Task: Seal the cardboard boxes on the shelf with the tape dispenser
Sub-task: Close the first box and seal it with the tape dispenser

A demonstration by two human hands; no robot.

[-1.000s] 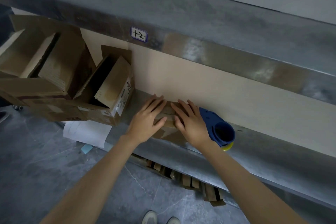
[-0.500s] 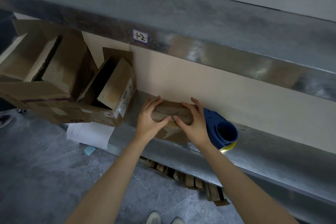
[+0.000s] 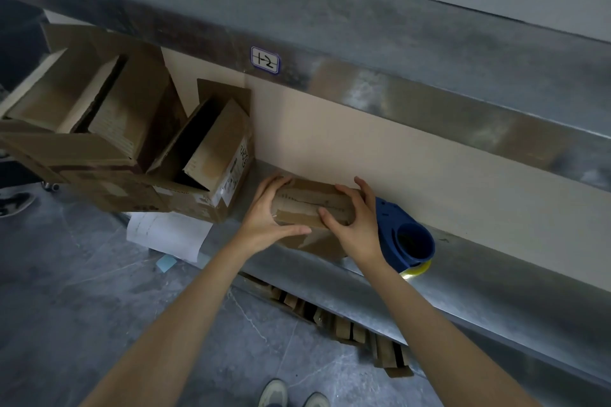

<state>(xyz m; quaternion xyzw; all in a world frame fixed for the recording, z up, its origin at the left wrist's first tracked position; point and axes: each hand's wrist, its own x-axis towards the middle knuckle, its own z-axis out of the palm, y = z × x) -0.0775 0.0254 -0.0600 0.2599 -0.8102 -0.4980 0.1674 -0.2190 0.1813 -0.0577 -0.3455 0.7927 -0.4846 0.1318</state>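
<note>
Left hand (image 3: pixel 264 220), right hand (image 3: pixel 358 226), clasping small box (image 3: pixel 310 205)

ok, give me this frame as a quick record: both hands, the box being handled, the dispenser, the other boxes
held box: flat brown cardboard box, flaps closed, on grey metal shelf
left hand: grips the box's left end
right hand: grips its right end
tool: blue plastic tape dispenser, on the shelf right of the right hand, not gripped
other boxes: large open brown cardboard box and smaller open brown cardboard box, at left
</note>
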